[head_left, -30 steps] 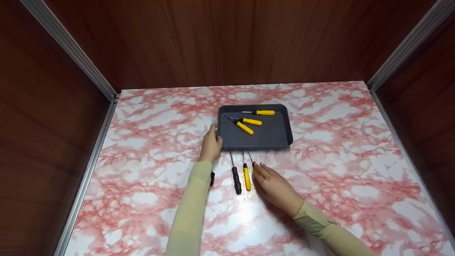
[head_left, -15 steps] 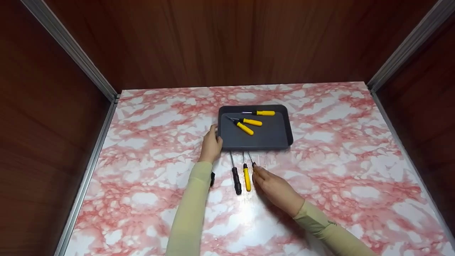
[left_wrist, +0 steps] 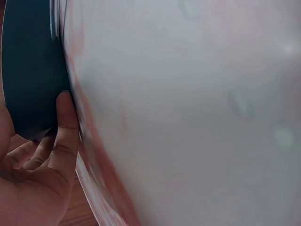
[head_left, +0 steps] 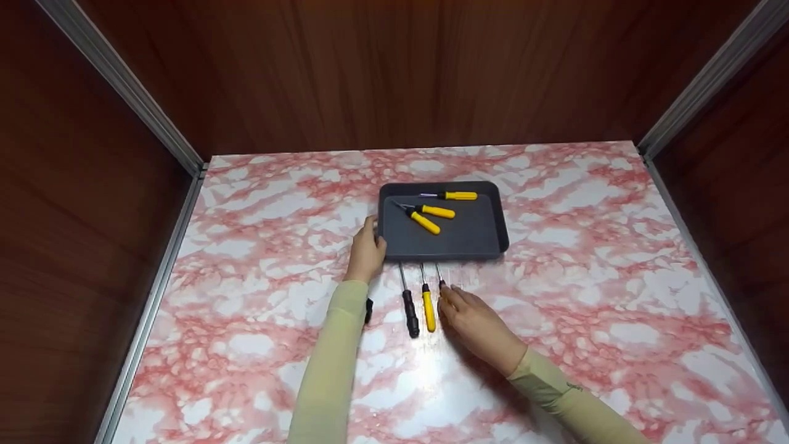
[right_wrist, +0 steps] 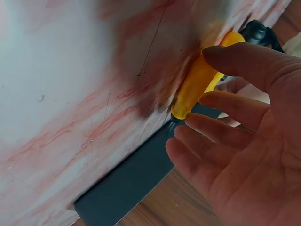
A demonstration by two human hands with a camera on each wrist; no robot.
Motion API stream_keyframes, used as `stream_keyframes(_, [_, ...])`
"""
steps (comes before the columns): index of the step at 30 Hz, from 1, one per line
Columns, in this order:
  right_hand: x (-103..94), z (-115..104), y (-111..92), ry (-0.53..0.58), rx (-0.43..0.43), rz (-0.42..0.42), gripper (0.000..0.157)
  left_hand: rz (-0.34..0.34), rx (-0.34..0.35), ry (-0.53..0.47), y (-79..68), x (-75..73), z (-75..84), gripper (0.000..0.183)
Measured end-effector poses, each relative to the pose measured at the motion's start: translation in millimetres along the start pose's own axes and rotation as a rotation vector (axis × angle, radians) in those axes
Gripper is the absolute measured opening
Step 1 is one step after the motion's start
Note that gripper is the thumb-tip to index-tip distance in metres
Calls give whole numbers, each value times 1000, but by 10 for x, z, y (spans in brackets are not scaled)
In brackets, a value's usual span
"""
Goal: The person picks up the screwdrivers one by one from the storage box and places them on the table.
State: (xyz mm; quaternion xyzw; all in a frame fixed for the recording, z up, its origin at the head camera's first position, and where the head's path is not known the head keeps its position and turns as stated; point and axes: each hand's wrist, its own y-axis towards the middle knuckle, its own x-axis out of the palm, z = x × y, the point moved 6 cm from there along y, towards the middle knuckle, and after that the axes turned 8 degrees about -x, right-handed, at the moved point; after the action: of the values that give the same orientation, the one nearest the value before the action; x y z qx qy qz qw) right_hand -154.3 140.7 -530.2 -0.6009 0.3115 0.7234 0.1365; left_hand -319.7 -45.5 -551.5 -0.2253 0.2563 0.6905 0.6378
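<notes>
My left hand (head_left: 366,251) holds the near left corner of a dark grey tray (head_left: 474,237); in the left wrist view its fingers (left_wrist: 67,113) lie against the tray's outer wall (left_wrist: 35,66). On the table in front of the tray, my right hand (head_left: 481,324) pinches the yellow handle of a screwdriver (right_wrist: 190,92) between thumb and fingers. In the head view that hand covers most of the handle, while the shank points at the tray. Just left of it lie another yellow-handled screwdriver (head_left: 428,311) and a black-handled screwdriver (head_left: 410,314), side by side.
Inside the tray lie three yellow-handled screwdrivers: one by the far wall (head_left: 460,195), two crossing near its left side. Dark wood panels (head_left: 419,74) enclose the red-and-white marbled table (head_left: 246,296) at the back and sides. A small black object (head_left: 368,310) shows beside the left sleeve.
The shank of the screwdriver in my right hand has swung slightly right, now nearly parallel to its neighbour. My left hand and the tray stay in place.
</notes>
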Motion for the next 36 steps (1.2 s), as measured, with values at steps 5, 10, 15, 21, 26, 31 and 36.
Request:
stream_keyframes(5, [8, 10, 10, 1, 16, -18, 40, 10, 2, -18, -1, -7, 4, 44])
stream_keyframes(10, [15, 8, 16, 6, 15, -37, 39, 13, 5, -23, -3, -10, 9, 44])
stream_keyframes(15, [20, 9, 20, 30, 14, -51, 42, -11, -2, -39, -6, -7, 3, 44])
stream_keyframes(21, [15, 10, 22, 61, 15, -45, 45, -32, -7, -53, -4, 0, -2, 44])
stream_keyframes(26, [-11, 12, 13, 99, 10, -11, 46, -13, 6, -46, -5, -6, 0, 44])
stream_keyframes(31, [-44, 37, -2, 143, 45, 5, 51, -15, 6, -58, -9, -7, 2, 44])
stream_keyframes(36, [-76, 81, 2, 150, 87, -1, 56, -24, -1, -67, -12, -4, 4, 43])
